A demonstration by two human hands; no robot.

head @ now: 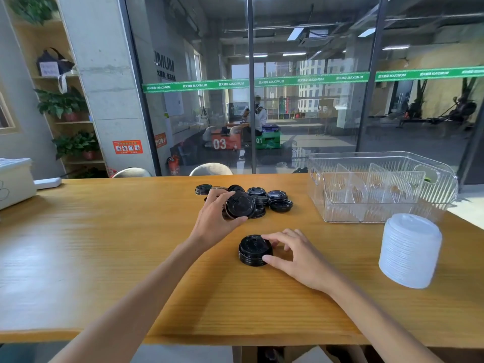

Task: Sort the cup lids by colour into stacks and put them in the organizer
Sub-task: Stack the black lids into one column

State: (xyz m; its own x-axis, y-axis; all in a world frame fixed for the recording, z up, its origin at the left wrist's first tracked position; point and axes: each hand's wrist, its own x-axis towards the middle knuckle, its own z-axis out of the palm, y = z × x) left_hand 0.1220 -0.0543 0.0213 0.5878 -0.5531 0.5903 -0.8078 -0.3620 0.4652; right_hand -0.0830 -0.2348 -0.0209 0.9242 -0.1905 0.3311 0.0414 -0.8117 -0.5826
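Note:
Loose black cup lids (275,199) lie in a heap at the middle of the wooden table (104,244). My left hand (216,221) holds a small stack of black lids (239,205) tilted on its side at the heap's near edge. A short stack of black lids (253,250) stands on the table closer to me, and my right hand (296,254) grips it from the right with thumb and fingers. A tall stack of white lids (410,251) stands at the right. The clear plastic organizer (379,208) with upright dividers sits behind it and holds no lids.
A white box (14,182) and a white power strip (48,183) sit at the table's far left. Two chair backs (210,169) show behind the far edge, in front of a glass wall. The table's near edge runs below my forearms.

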